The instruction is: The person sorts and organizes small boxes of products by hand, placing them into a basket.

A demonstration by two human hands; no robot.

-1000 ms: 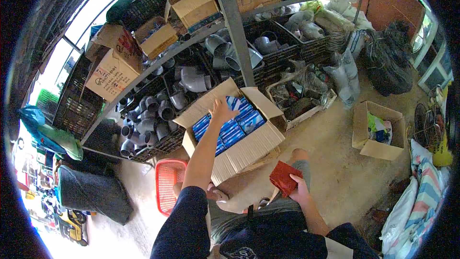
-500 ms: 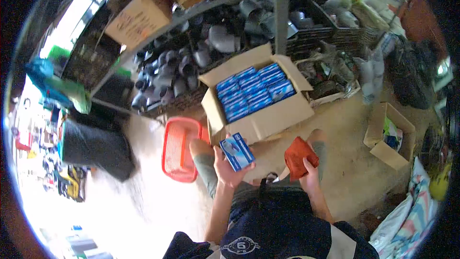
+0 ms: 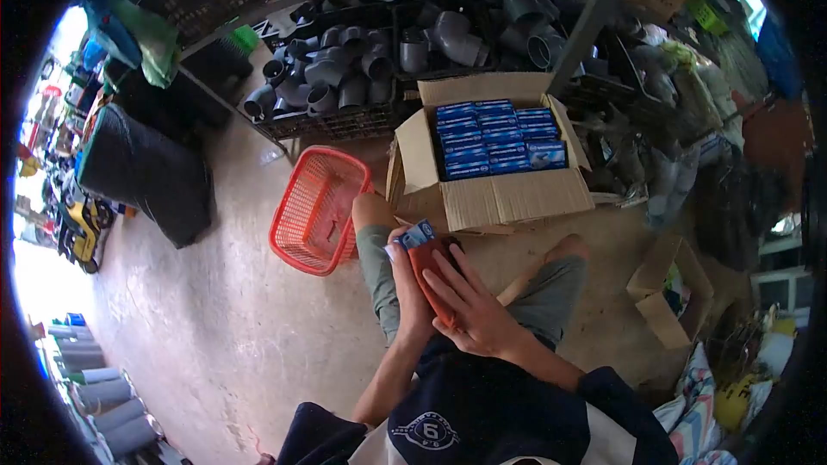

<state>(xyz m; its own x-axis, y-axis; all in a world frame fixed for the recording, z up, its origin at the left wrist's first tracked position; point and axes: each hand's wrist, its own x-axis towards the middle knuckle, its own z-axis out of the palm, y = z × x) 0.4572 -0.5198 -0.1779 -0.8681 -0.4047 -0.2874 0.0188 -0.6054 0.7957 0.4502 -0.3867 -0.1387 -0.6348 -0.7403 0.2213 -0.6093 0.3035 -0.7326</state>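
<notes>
**A:** What do the person's hands hold?

**B:** The left hand (image 3: 407,288) is curled around a small blue cardboard packet with white print (image 3: 415,235), of which only the top corner shows above the fingers. The right hand (image 3: 469,308) lies flat and spread, fingers straight, pressing a rust-red cloth (image 3: 428,265) against the face of that packet. So the left hand grips the packet, and the right is open, palm down on the cloth.

**A:** Where is the packet?

**B:** It is held over the person's lap, just above the left knee, between the two hands. The person sits on the bare concrete floor (image 3: 224,310) with knees drawn up, in grey trousers and a dark top with a white panel.

**A:** What stands in front?

**B:** A large open brown corrugated cardboard box (image 3: 500,198) is just beyond the knees, its flaps folded outward. It is packed with rows of matching blue packets (image 3: 500,136) lying flat. Left of the box, touching or nearly touching it, an orange-red plastic mesh basket (image 3: 317,211) lies tilted on the floor.

**A:** And behind that?

**B:** A metal rack holds black plastic crates (image 3: 345,120) full of grey plastic pipe elbows (image 3: 362,60); more brown cartons sit on the shelf above. To the right, well apart from the hands, a smaller open brown carton (image 3: 668,293) stands on the floor. At far left a bulky black bundle (image 3: 142,172) rests by the rack's end.
</notes>
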